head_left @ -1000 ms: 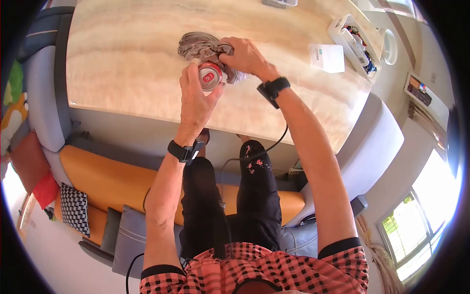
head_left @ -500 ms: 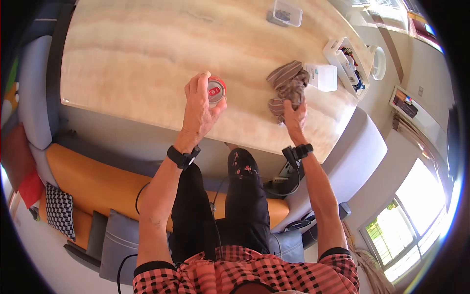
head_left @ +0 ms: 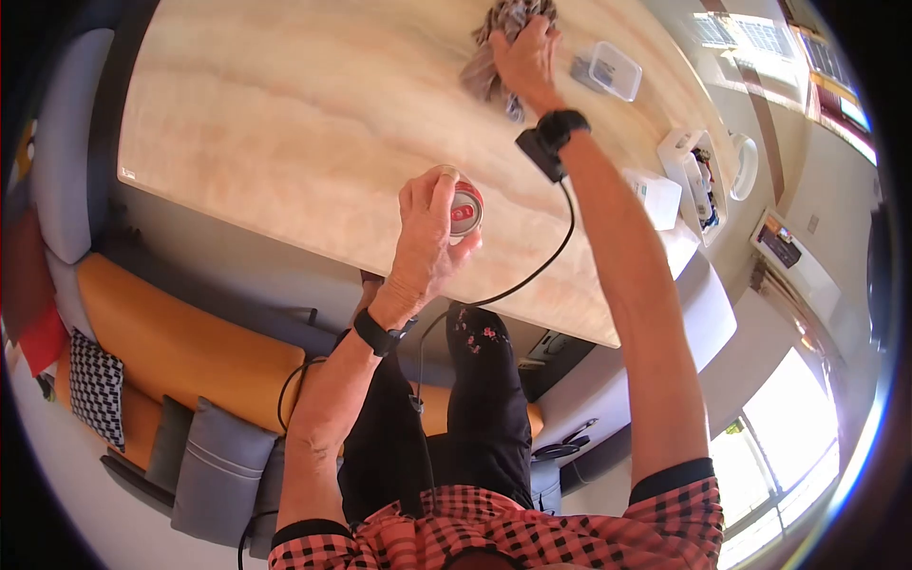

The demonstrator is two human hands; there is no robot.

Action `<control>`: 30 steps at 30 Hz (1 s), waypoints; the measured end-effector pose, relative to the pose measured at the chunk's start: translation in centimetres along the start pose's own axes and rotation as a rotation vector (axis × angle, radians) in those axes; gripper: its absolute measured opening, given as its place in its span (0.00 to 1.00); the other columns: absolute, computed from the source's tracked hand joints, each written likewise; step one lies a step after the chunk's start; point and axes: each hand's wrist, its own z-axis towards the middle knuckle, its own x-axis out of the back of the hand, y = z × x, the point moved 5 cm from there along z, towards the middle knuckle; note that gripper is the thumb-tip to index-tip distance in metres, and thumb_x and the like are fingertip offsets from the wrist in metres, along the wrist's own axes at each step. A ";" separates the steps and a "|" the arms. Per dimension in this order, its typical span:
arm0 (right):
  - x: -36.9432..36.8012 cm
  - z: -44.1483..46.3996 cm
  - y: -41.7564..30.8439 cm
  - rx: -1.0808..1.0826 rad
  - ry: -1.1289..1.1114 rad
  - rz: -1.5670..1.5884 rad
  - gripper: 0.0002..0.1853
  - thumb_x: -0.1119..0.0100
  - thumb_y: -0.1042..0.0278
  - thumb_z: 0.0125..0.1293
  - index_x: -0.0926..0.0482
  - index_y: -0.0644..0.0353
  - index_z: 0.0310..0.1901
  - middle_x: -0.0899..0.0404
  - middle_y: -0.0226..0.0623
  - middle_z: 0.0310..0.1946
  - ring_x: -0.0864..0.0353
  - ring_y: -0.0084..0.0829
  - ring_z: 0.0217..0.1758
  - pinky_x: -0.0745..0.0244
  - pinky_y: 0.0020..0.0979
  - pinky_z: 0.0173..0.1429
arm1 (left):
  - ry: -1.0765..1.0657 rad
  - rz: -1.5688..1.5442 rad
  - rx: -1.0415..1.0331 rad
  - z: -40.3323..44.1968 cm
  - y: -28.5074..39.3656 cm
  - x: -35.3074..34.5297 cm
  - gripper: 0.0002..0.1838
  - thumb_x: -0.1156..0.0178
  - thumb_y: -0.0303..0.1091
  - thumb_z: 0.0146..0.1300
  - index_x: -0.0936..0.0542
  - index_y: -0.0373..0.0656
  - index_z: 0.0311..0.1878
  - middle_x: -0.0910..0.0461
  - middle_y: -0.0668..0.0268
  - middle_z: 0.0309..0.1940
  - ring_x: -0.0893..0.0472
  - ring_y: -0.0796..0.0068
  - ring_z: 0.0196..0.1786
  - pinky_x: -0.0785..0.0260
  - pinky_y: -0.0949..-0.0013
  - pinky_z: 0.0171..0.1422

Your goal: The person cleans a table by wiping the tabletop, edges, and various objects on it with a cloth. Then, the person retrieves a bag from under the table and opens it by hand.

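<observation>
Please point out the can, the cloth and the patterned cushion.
Can (head_left: 464, 214), head view: middle of its top.
Cloth (head_left: 484, 70), head view: its crumpled fabric.
Patterned cushion (head_left: 97, 390), head view: middle of its front.

Cloth (head_left: 485, 68) blurry, pt. under R hand (head_left: 524, 62)

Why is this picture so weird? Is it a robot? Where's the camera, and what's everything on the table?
No robot here, just a person with two bare hands. The camera is worn on their head, looking forward and down, so you see their own arms and knees. The left hand holds a red and silver can. The right hand holds a crumpled cloth. Also on the table are a clear tub and a white basket with things inside. Each wrist wears a black band.
</observation>
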 end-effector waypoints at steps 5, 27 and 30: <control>-3.0 9.8 0.2 0.083 0.016 -0.080 0.42 0.40 0.62 0.57 0.48 0.78 0.66 0.38 0.73 0.60 0.37 0.63 0.65 0.39 0.49 0.70 | -0.024 -0.063 0.036 0.0 -0.4 -0.1 0.41 0.32 0.18 0.45 0.38 0.40 0.65 0.33 0.55 0.58 0.35 0.48 0.60 0.35 0.56 0.62; 1.5 -23.7 -6.7 0.618 -0.579 0.089 0.21 0.36 0.74 0.49 0.24 0.46 0.47 0.28 0.35 0.49 0.26 0.41 0.54 0.22 0.43 0.44 | -0.045 0.085 0.313 -9.9 -1.1 5.1 0.32 0.34 0.26 0.54 0.36 0.38 0.61 0.32 0.52 0.55 0.30 0.53 0.57 0.35 0.57 0.63; 4.5 -21.2 -2.7 0.619 -0.479 0.036 0.22 0.35 0.73 0.48 0.24 0.46 0.47 0.27 0.36 0.49 0.26 0.42 0.53 0.22 0.42 0.43 | -0.074 0.163 0.199 -10.1 0.1 3.9 0.32 0.33 0.26 0.54 0.35 0.38 0.61 0.32 0.52 0.55 0.30 0.53 0.58 0.34 0.57 0.62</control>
